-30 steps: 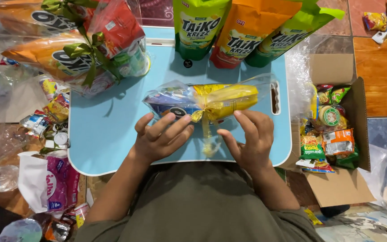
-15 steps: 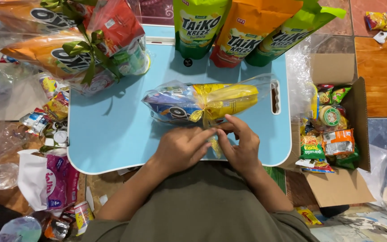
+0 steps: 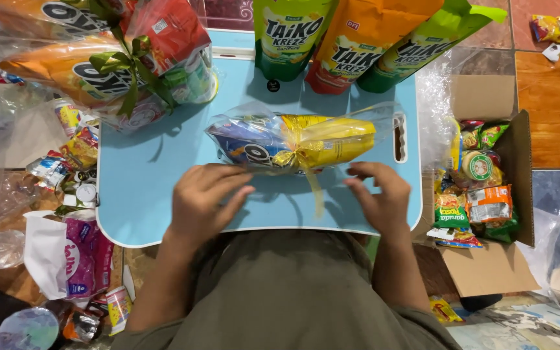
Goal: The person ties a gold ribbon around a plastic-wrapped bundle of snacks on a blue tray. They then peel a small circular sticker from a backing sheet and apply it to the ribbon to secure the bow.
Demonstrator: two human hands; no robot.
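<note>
A clear plastic bundle of snack packs (image 3: 293, 140), blue on the left and yellow on the right, lies on a light blue lap table (image 3: 144, 194). A gold ribbon (image 3: 306, 170) is tied round its middle, with a tail trailing towards me. My left hand (image 3: 203, 198) rests just below the bundle's left part, fingers spread, touching its near edge. My right hand (image 3: 378, 198) sits below the bundle's right end, fingers bent near the plastic. Neither hand holds anything.
A larger wrapped snack bundle with a green bow (image 3: 118, 65) lies at the table's far left. Three tall snack bags (image 3: 351, 39) stand at the back. An open cardboard box of snacks (image 3: 487, 188) sits to the right; loose packets (image 3: 66, 259) lie on the left floor.
My hands were together at the ribbon half a second ago; now they have moved apart, left hand to the left and right hand to the right. The bundle stays put.
</note>
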